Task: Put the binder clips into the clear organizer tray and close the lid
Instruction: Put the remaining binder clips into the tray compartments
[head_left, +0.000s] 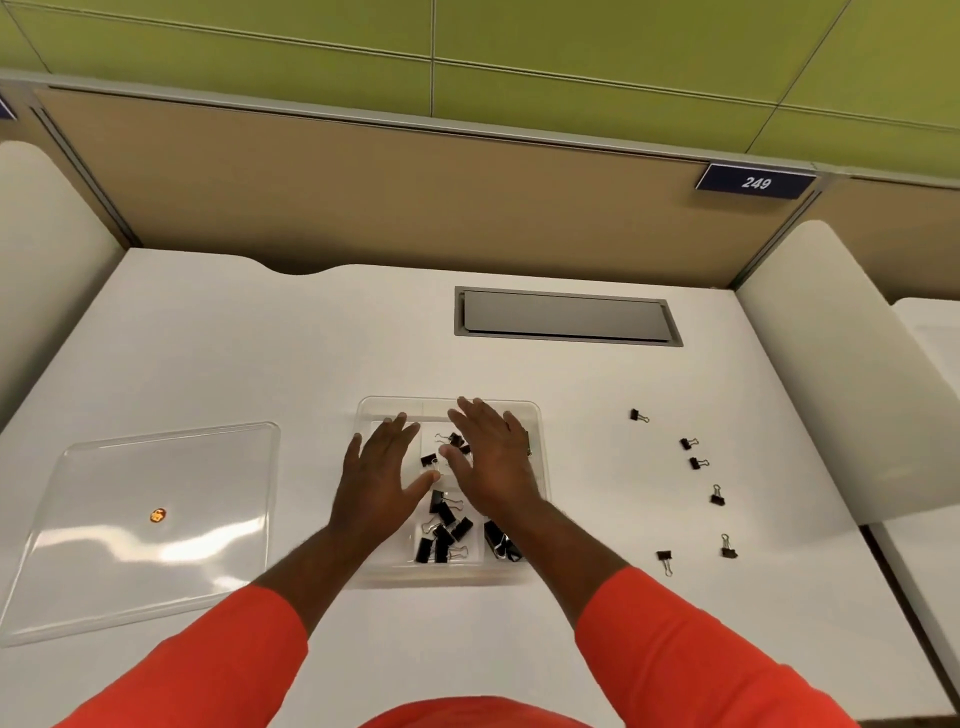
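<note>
1. orange sleeves (675, 639) reached over the white worktop (234, 338).
2. left hand (376, 480) and right hand (496, 462) hovered flat above the clear organizer tray (537, 415), each grip wide, holding nothing.
3. binder clips (441, 535) lay in the tray; six loose clips (696, 462) sat right of it.
4. the lid (156, 525) rested left.

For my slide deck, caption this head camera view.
Both open hands above clear tray; six binder clips remain loose, lid off.
</note>
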